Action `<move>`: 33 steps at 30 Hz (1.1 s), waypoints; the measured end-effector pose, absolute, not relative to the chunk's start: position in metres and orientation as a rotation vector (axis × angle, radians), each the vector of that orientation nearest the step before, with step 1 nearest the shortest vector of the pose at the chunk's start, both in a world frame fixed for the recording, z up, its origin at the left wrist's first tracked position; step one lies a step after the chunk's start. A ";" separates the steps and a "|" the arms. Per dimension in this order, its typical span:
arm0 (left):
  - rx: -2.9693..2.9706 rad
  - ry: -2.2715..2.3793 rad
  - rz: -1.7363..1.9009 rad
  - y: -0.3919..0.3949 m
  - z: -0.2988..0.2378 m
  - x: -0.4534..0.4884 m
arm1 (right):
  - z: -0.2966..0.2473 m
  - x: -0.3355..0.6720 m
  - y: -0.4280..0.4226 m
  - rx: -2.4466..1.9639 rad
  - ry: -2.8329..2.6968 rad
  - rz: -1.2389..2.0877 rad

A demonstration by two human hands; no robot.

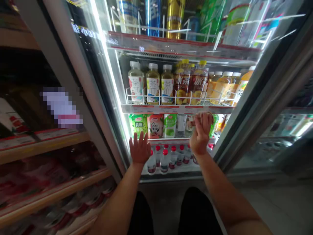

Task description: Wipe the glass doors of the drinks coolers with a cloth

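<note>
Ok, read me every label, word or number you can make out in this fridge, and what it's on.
"茶π": labels of the three pale tea bottles.
"冰茶": labels of the two red-labelled bottles.
First character "青", the rest unsure: green carton.
Too small or blurred: price tags, door-glass lettering, cans, water bottles.

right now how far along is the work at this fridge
Done: the tea bottles and cartons stand in full rows. In hand: the right hand grips a pack at the carton shelf's right end; the left hand is spread open by the red-capped bottles. Left: seating that pack, apparently.
</note>
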State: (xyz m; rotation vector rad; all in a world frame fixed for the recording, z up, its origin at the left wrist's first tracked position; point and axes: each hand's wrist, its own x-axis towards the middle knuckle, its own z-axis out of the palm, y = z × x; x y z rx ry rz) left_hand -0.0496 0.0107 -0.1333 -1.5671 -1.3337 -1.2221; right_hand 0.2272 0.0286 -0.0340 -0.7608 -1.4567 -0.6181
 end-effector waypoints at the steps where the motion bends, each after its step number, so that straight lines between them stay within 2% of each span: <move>1: -1.569 -1.332 -1.228 0.010 -0.133 -0.049 | -0.036 0.216 0.026 -0.777 -1.473 -0.609; 8: -1.537 -1.196 -1.170 0.006 -0.124 -0.047 | -0.107 0.168 0.001 -0.590 -1.888 -0.625; 14: -1.530 -1.121 -1.217 0.004 -0.120 -0.045 | -0.067 0.175 0.021 -0.616 -1.555 -0.588; 21: -1.502 -1.174 -1.161 0.005 -0.123 -0.046 | -0.101 0.152 -0.001 -0.440 -1.935 -0.533; 28: -1.512 -1.137 -1.175 0.003 -0.120 -0.046 | -0.022 0.133 0.018 -0.514 -1.579 -0.499; 33: -1.525 -1.131 -1.190 0.001 -0.118 -0.046 | -0.039 0.112 0.010 -0.380 -1.781 -0.601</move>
